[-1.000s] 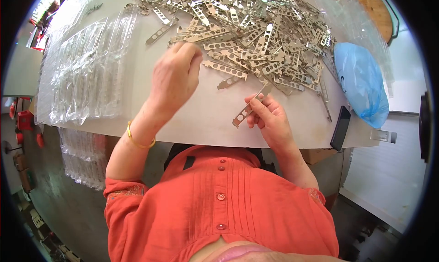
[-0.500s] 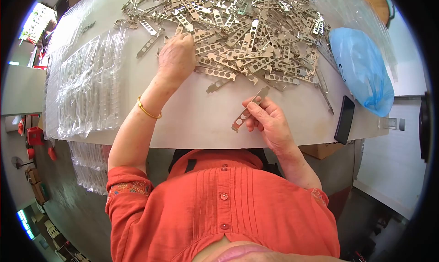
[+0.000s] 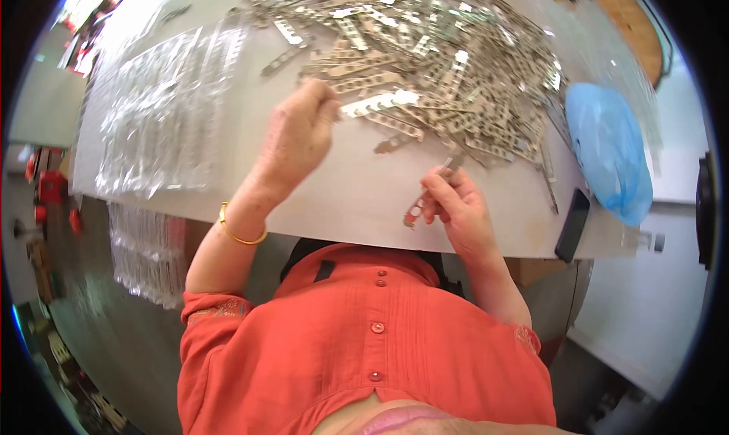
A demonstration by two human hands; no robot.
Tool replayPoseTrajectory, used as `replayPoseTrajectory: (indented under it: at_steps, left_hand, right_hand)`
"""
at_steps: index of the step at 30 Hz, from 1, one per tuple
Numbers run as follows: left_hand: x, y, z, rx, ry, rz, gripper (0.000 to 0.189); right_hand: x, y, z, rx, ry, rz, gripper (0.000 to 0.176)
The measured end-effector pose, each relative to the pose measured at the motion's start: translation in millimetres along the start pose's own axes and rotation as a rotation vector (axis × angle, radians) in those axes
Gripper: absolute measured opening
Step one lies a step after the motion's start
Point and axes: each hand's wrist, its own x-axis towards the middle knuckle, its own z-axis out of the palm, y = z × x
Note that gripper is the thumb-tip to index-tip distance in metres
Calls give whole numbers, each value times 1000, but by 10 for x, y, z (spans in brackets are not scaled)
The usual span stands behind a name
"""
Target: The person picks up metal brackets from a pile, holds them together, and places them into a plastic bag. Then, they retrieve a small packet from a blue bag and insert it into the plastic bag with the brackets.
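My left hand (image 3: 300, 135) is closed in a pinch at the near left edge of a heap of metal brackets (image 3: 486, 93). A shiny slotted bracket (image 3: 383, 102) extends rightward from its fingertips, catching the light. In front of the heap, my right hand (image 3: 461, 207) grips another flat metal bracket (image 3: 414, 212) between thumb and fingers. That bracket is tilted, its holed lower end towards me and its upper end sticking out beyond the fingers. A loose bracket (image 3: 392, 143) lies at the near edge of the heap, between the hands.
Clear plastic trays (image 3: 163, 116) lie on the left of the white table (image 3: 342, 207). On the right are a blue plastic bag (image 3: 610, 150) and a black phone (image 3: 572, 225). More clear trays (image 3: 146, 256) stand below the table's left edge.
My left hand has drawn back from the heap, with a bracket at its fingertips. The right hand keeps its bracket, now turned more edge-on. The whole view has shifted slightly.
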Motion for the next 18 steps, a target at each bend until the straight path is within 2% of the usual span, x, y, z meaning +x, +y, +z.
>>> replayPoseTrajectory:
  at_steps: [3, 4, 7, 10, 17, 18]
  left_hand:
    - [-277, 63, -39, -701, -285, -395, 13]
    - [-383, 16, -7, -942, -356, -469, 14]
    - [-672, -36, 144, -1307, -457, -635, 16]
    - [-853, -72, 225, -1432, -523, -702, 15]
    - [-971, -79, 236, -1493, -578, -758, 16]
    - [-955, -43, 189, -1381, -608, -724, 18]
  right_hand:
    - [20, -48, 120, -17, -3, -19, 12]
    - [32, -54, 147, -25, 24, -39, 12]
    - [59, -82, 268, 51, -32, -31, 19]
    - [34, -100, 331, 112, -92, -8, 26]
    - [49, -57, 467, 77, -128, -29, 17]
    - [55, -63, 524, 19, -78, -49, 15]
